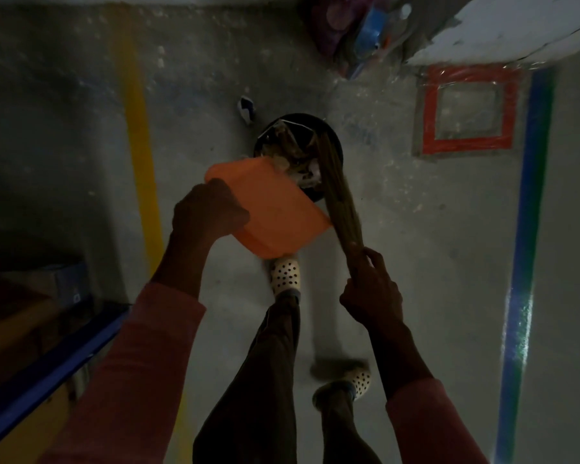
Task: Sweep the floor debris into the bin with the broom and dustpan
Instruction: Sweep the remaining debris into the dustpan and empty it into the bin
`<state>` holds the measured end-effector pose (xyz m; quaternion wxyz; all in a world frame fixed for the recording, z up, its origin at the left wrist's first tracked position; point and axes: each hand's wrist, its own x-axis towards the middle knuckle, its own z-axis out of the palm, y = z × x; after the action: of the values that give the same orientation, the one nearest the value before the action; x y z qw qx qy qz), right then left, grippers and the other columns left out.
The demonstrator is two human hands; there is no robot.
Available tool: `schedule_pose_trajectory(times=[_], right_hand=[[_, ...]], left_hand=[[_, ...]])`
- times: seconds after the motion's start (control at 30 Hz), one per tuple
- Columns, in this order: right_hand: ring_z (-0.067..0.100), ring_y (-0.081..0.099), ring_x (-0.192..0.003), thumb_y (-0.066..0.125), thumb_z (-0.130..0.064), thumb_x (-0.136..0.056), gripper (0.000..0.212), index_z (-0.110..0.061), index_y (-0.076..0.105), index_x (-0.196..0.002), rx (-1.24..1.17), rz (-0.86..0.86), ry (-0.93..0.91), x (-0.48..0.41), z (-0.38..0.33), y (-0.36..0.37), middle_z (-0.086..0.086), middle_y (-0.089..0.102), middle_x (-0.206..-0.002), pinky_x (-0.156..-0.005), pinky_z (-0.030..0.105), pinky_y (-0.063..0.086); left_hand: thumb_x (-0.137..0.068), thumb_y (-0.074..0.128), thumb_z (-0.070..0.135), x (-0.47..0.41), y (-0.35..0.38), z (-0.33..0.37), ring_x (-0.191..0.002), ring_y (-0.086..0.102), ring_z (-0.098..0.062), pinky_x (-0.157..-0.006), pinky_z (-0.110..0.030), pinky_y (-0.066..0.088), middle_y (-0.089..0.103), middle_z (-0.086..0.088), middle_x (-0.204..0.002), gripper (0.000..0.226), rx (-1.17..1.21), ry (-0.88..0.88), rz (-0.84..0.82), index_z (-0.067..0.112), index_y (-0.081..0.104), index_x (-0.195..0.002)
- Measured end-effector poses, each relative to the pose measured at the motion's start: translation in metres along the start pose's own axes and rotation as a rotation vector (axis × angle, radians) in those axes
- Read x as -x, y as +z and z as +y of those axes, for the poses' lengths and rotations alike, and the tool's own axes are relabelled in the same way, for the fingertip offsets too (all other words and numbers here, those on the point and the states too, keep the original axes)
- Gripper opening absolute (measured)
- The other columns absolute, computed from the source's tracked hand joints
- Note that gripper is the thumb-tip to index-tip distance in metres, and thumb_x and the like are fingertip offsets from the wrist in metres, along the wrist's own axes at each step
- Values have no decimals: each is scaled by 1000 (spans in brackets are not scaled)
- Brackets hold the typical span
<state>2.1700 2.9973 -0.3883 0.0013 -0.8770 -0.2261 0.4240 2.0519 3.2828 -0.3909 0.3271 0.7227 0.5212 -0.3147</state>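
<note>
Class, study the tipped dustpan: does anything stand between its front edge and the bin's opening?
Nothing visible blocks it. The dustpan, gripped by the left hand, tips right at the bin, which already holds debris. The broom in the right hand runs past the dustpan's right corner into the bin's right part, not across the gap.

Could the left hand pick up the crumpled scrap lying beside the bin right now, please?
Probably not: the left hand grips the orange dustpan tipped over the bin, so it is occupied, though the scrap lies uncovered.
</note>
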Motion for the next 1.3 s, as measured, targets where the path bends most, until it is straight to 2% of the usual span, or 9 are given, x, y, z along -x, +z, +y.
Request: schedule_pose_trajectory(times=[0.17,0.27,0.5,0.73,0.83,0.93,1.03,1.17,1.3], right_hand=[[30,65,-95,58,-12,-88,78,-35,22,-154,-15,2,-36,-15,-4,3,-5,27,-153,-67,36,46],[30,65,-95,59,-13,-89,78,-34,22,-155,-24,5,-29,-26,-4,6,-6,25,-155,-67,35,43],[29,65,-98,60,-14,-89,80,-35,22,-156,-36,36,-22,-38,2,10,-7,26,-156,-69,33,41],[32,65,-96,59,-13,-86,82,-37,22,-155,-51,18,-29,-9,-2,-4,-9,25,-155,-70,35,41],[34,65,-99,60,-13,-84,84,-35,23,-156,-42,13,-25,15,-4,-14,-6,25,-155,-72,36,41],[36,64,-102,62,-13,-82,87,-35,23,-156,-49,20,-31,46,-5,-23,-5,27,-154,-74,36,42],[36,63,-104,63,-15,-81,86,-34,23,-156,-52,46,-49,79,-6,-25,-3,28,-154,-77,38,45],[36,64,-98,60,-12,-85,81,-33,25,-155,-82,101,-138,112,-23,-14,0,30,-152,-71,37,46],[34,64,-102,57,-14,-85,77,-31,29,-155,-128,143,-240,110,-75,2,2,36,-149,-71,37,50]], left_hand=[[-53,58,42,-45,6,7,-82,70,-33,-78,-44,61,69,-15,-92,64,22,-57,-95,7,63,-107],[-70,68,33,-77,25,24,-87,70,-32,-74,-35,57,69,-15,-101,52,21,-41,-126,9,57,-114],[-88,66,38,-123,71,56,-119,62,-34,-101,-45,52,60,-16,-135,61,125,-4,-136,13,52,-141],[-85,64,36,-57,73,42,-105,66,-38,-91,-44,55,65,-19,-120,52,32,6,-78,8,57,-128],[-80,60,38,-10,76,27,-98,67,-38,-83,-39,55,66,-18,-110,45,45,-13,-44,7,62,-113],[-88,59,33,42,77,10,-98,65,-36,-78,-35,49,62,-14,-100,24,91,-3,-17,10,57,-94],[-91,60,26,87,81,-14,-101,64,-37,-76,-33,45,60,-11,-92,19,105,6,44,8,62,-97],[-90,60,30,117,80,-51,-111,62,-37,-90,-38,49,63,-16,-122,35,107,-6,116,12,63,-120],[-85,61,29,105,59,-96,-101,65,-34,-85,-36,52,68,-10,-110,22,154,6,191,24,65,-105]])
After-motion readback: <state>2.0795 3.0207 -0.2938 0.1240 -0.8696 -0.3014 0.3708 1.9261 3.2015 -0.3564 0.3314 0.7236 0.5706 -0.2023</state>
